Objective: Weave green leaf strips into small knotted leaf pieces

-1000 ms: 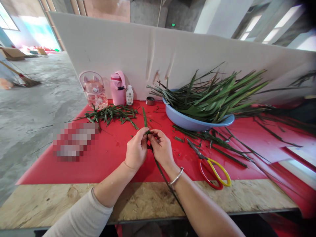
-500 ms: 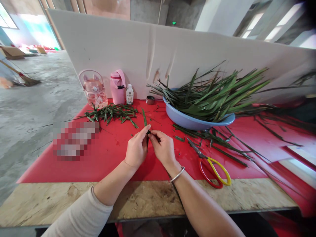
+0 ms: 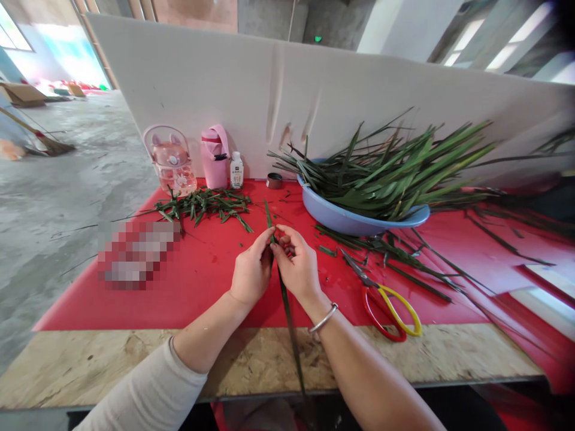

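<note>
Over the middle of the red table cover, my left hand and my right hand meet fingertip to fingertip. Both are closed on a long green leaf strip. One end pokes up above my fingers, while the long tail hangs down between my wrists past the board's front edge. The part pinched between thumbs and fingers is mostly hidden, so its exact fold cannot be made out. Right of my hands lie scissors with one red and one yellow handle, blades pointing away to the left.
A blue basin heaped with long leaves stands at back right, with loose strips around it. At back left lies a pile of short knotted leaf pieces. Behind it stand a clear pink jug, a pink bottle and a small white bottle.
The strip's long tail, earlier mostly hidden along my right forearm, now hangs between my wrists. My right fingers have shifted slightly up and loosened around the pinched part.
</note>
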